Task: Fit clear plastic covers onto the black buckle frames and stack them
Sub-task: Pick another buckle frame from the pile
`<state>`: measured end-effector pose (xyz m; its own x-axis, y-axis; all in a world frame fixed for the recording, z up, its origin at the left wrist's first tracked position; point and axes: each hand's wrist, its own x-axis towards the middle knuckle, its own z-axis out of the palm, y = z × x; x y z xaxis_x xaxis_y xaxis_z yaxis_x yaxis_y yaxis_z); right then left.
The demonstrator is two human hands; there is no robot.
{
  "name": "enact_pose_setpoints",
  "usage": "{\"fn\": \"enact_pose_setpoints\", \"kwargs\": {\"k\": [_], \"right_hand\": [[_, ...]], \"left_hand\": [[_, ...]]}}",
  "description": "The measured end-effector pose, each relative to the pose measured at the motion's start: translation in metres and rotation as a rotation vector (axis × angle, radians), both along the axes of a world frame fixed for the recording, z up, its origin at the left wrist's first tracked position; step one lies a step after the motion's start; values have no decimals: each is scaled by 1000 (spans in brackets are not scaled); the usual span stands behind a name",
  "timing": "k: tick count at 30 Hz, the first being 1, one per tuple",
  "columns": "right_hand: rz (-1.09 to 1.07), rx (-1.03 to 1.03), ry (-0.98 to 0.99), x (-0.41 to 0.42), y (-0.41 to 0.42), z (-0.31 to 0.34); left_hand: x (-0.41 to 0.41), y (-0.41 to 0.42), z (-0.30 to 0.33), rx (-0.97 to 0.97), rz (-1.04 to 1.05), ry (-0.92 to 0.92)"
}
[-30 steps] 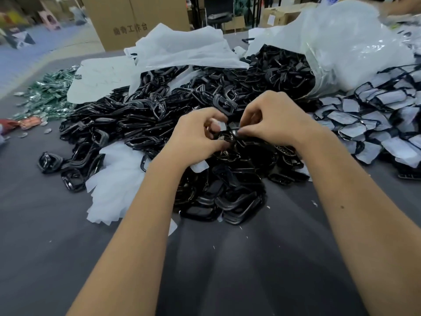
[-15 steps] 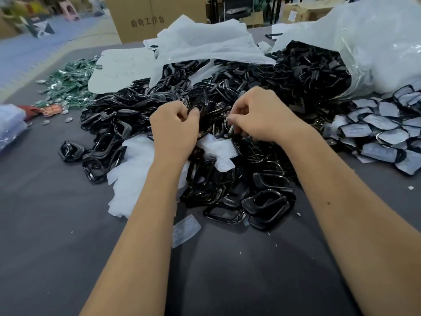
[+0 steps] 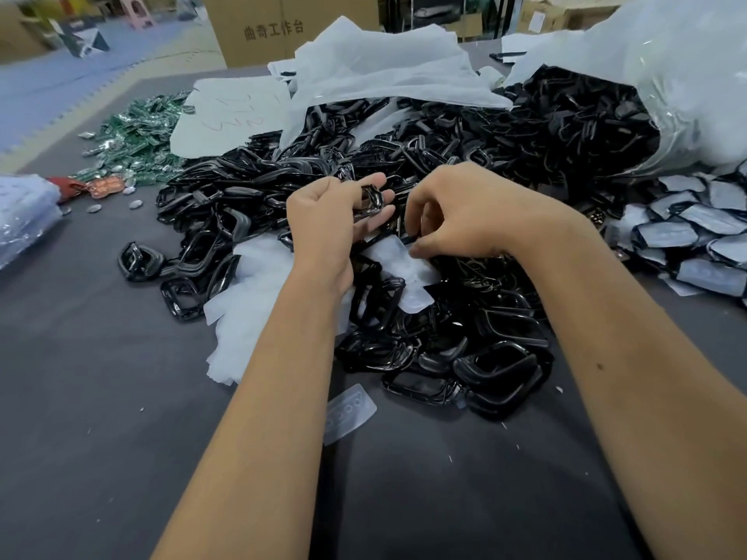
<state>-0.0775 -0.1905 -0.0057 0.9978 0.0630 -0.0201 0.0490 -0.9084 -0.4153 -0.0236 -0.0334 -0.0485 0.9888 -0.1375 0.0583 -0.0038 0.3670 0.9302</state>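
A: Plastic (image 3: 20, 220), bluish and folded, cut off by the left edge. Past it, a scatter of green foil-like pieces (image 3: 137, 143); too small to read.

B: And the black heap?

A: Loose black buckle frames (image 3: 250, 204) spread over the grey table (image 3: 101, 418), with white sheets (image 3: 258, 301) half buried among them.

B: The left hand?

A: The left hand (image 3: 327, 220) is raised over the heap with one black buckle frame (image 3: 371, 200) lying against its fingers; the fingers look only loosely bent, and whether the thumb pins the frame is hidden.

B: The right?

A: The right hand (image 3: 465, 216) is just beside it, fingertips pinched together on the edge of a clear plastic cover (image 3: 398, 262) that lies on the heap. A dark sliver at the fingertips is hard to identify.

B: Nearer the camera?

A: One clear strip (image 3: 349, 412) lies flat on the table, partly behind the left forearm.

B: Far right?

A: A big plastic bag (image 3: 687, 95) spilling frames, and below it covered buckles (image 3: 695, 232), running out of view.
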Motion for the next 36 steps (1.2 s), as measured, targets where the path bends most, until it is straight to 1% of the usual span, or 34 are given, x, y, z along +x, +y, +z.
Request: {"fn": "enact_pose_setpoints", "kwargs": {"k": [4, 6, 9, 12, 14, 17, 20, 23, 25, 29, 31, 34, 36], "right_hand": [[106, 43, 5, 2, 10, 0], [81, -6, 11, 1, 6, 1], [2, -50, 56, 1, -13, 4], [-14, -13, 245, -2, -28, 4], [3, 31, 311, -2, -30, 1], [18, 77, 284, -1, -30, -2], [6, 99, 196, 1, -33, -5], [-37, 164, 124, 2, -39, -9], [-49, 194, 87, 2, -39, -11], [-56, 173, -8, 1, -38, -12], [-43, 152, 6, 0, -38, -11], [-21, 74, 106, -1, -39, -10], [-21, 80, 160, -1, -39, -8]], "left_hand": [[2, 1, 3, -98, 26, 40], [4, 0, 2, -122, 38, 74], [5, 1, 1, -47, 40, 73], [3, -2, -2, 67, -17, 17], [1, -4, -3, 108, -51, -2], [-2, -7, -4, 165, -77, -18], [-2, -6, -4, 199, -66, -5], [-1, -6, -5, 229, -44, -4], [-2, -6, -5, 235, -51, 1], [-3, -5, -6, 198, -61, 24], [-3, -5, -5, 198, -65, 20], [-3, -4, -6, 204, -65, 27], [-3, -5, -6, 207, -64, 42]]}}
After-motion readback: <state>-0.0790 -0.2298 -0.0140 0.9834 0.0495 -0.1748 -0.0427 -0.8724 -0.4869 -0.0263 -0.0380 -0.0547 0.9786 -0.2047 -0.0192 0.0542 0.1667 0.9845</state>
